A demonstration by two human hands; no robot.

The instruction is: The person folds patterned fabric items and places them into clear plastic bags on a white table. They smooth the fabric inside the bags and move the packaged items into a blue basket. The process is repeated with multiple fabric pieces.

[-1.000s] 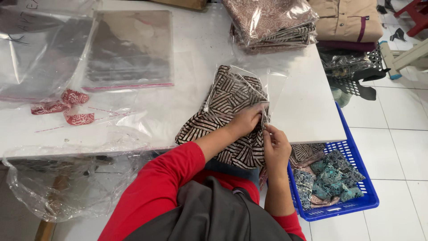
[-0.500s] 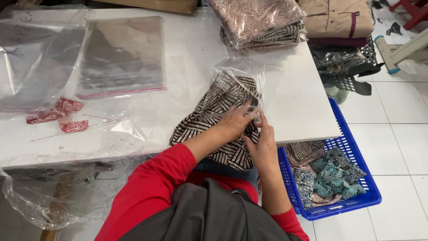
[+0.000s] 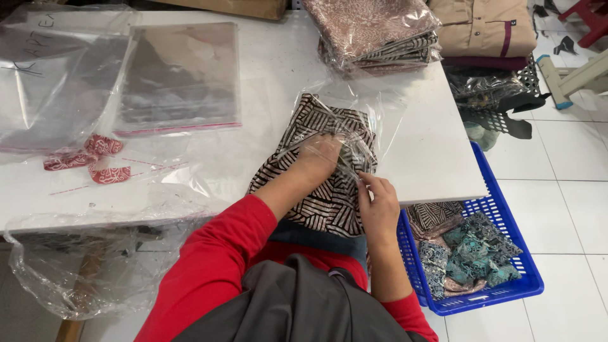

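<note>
A folded black-and-white patterned garment (image 3: 316,196) lies at the white table's (image 3: 266,76) front edge, its far half inside a clear plastic bag (image 3: 373,114). My left hand (image 3: 323,155) is pushed inside the bag's mouth, flat on the garment, seen through the film. My right hand (image 3: 379,202) pinches the bag's open edge at the garment's right side. Both forearms reach out from red sleeves.
A stack of flat clear bags (image 3: 177,79) and red patterned strips (image 3: 95,161) lie at left. Bagged patterned garments (image 3: 373,31) are piled at the back. A blue basket (image 3: 494,297) with folded cloth sits on the floor to the right. Loose plastic (image 3: 82,266) hangs off the front-left edge.
My left hand has slid deeper into the bag with the garment, and the bag now covers more of the cloth. My right hand has stayed at the bag's edge.
</note>
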